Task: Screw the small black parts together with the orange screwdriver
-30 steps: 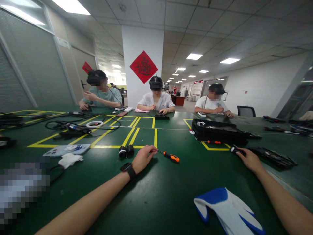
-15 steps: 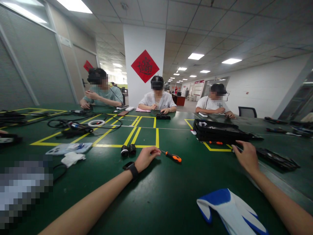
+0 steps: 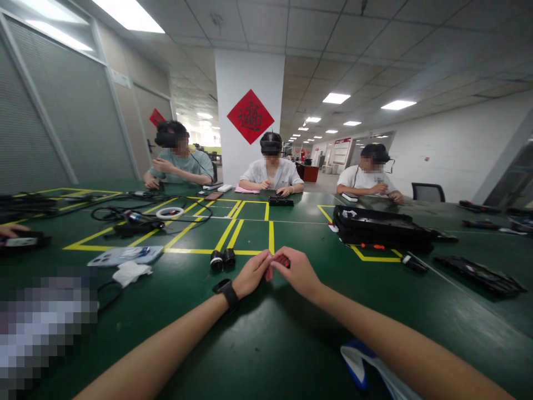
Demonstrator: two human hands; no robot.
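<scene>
My left hand (image 3: 252, 273), with a black watch on its wrist, is closed in front of me, fingertips pressed together. My right hand (image 3: 300, 272) is curled against it, so the fingertips of both meet. Whatever lies between the fingers is hidden or too small to name. A little reddish-orange and black shows behind my right fingers, too covered to make out. Two short black cylinders (image 3: 222, 259) stand just left of my left hand. A small black cylindrical piece (image 3: 413, 263) lies off to the right. Partly under my right forearm is a white and blue glove (image 3: 361, 364).
A black tray-like casing (image 3: 383, 226) lies at right, an orange-handled tool (image 3: 373, 246) before it and a flat black part (image 3: 481, 275) beside it. At left are a phone case (image 3: 125, 255), crumpled tissue (image 3: 132, 273) and cables (image 3: 139, 218). Three people sit opposite.
My right hand has left the black cylindrical piece and moved left to meet my left hand. The orange screwdriver, plain before, is now covered by my right hand. The view has shifted slightly.
</scene>
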